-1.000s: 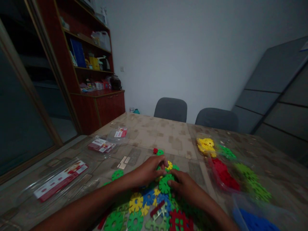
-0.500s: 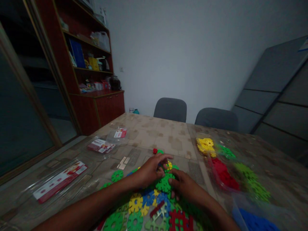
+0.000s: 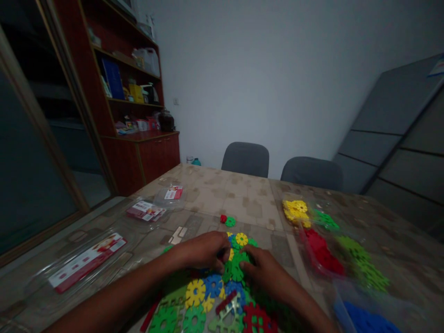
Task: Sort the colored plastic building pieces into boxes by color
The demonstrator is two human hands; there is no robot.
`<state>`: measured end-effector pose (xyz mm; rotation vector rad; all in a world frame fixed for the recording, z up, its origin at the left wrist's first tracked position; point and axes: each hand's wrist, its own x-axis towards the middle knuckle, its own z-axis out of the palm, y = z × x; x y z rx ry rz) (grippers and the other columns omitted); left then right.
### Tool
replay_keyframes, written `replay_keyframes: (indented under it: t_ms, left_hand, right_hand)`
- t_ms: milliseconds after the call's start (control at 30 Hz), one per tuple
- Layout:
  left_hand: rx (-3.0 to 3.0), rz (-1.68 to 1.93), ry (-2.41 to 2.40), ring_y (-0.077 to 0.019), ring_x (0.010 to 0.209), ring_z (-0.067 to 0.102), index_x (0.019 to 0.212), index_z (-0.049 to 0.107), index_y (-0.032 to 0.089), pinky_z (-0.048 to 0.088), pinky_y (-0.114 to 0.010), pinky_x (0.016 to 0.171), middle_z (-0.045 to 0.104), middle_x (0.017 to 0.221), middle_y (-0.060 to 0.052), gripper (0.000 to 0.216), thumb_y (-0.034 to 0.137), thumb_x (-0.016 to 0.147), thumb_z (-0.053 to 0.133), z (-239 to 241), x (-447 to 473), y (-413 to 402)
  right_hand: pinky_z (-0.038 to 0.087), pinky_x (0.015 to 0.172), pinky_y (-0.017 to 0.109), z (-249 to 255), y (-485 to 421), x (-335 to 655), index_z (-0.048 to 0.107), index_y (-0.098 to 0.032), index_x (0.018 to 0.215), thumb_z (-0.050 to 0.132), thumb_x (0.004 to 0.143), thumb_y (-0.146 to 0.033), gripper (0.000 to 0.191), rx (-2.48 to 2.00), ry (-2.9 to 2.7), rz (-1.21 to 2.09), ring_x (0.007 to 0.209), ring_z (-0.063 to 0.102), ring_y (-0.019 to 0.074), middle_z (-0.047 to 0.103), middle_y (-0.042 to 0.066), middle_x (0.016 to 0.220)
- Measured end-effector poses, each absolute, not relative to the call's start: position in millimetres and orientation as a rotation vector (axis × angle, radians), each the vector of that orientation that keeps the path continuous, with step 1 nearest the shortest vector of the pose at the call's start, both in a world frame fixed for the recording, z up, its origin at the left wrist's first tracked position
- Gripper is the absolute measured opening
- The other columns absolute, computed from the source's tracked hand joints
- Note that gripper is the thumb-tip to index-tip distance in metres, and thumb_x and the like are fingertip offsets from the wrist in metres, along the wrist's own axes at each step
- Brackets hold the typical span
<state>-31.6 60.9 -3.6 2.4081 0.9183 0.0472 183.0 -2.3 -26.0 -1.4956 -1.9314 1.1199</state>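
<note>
Green disc (image 3: 237, 269) is held by right fingers (image 3: 254, 252).

Two gray chairs (image 3: 245, 159) stand before a pale wall (image 3: 263, 74), a red-brown cabinet (image 3: 157, 157) to their left.

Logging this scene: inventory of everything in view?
loose notched pieces: many, green, yellow, blue, red, around and beyond hands
sorted pieces: five piles, yellow, green, red, lime, blue, table right
containers: several, clear, around sorted pieces
labelled plastic: at least three, clear, table left
table: one, brown, centre
chairs: two, grey, far edge
cabinet: one, reddish, back left
shelf items: several, mixed, on cabinet
door: one, dark, left
panelled unit: one, grey, right
wall: one, pale, behind
socket: one, pale, wall
teal item: one, teal, behind table
left hand: one, bare, over pieces
right hand: one, bare, at green discs
</note>
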Motion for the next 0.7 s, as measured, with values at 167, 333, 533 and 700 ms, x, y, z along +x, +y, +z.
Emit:
replay_keyframes:
  t_ms: [167,333,533,700]
  left_hand:
    - [2.376,0.077,0.91,-0.0196,0.081,0.061,0.081,0.07,0.018,0.04,-0.024,0.067,0.066,0.085,0.002,0.015,0.02,0.073,0.083,-7,-28,60]
    - [2.337,0.102,0.922,-0.0175,0.075,0.059,0.078,0.068,0.017,0.037,-0.022,0.06,0.063,0.079,0.003,0.017,0.021,0.071,0.084,-12,-26,60]
    - [2.325,0.161,0.879,-0.0183,0.076,0.06,0.079,0.069,0.018,0.038,-0.023,0.062,0.064,0.081,0.002,0.017,0.023,0.073,0.083,-4,-29,60]
    - [2.358,0.281,0.87,-0.0211,0.086,0.061,0.093,0.069,0.018,0.041,-0.026,0.073,0.065,0.09,-0.001,0.011,0.022,0.082,0.07,5,-35,66]
  right_hand:
    - [0.046,0.067,0.028,-26,-3,182,0.067,-0.016,0.097,0.051,0.086,-0.022,0.02,-1.487,-1.977,1.065,0.079,0.066,0.0214,0.072,0.005,0.089]
    - [0.048,0.074,0.032,-25,-4,179,0.071,-0.014,0.101,0.058,0.085,-0.031,0.026,-1.486,-1.989,1.057,0.089,0.068,0.0266,0.076,0.008,0.096]
    - [0.048,0.087,0.035,-20,-13,174,0.072,-0.017,0.109,0.061,0.08,-0.023,0.031,-1.534,-2.04,0.927,0.107,0.067,0.0313,0.076,0.011,0.113]
    - [0.049,0.084,0.035,18,-21,189,0.072,-0.017,0.108,0.058,0.084,-0.023,0.028,-1.624,-2.095,0.742,0.101,0.069,0.0297,0.076,0.013,0.108]
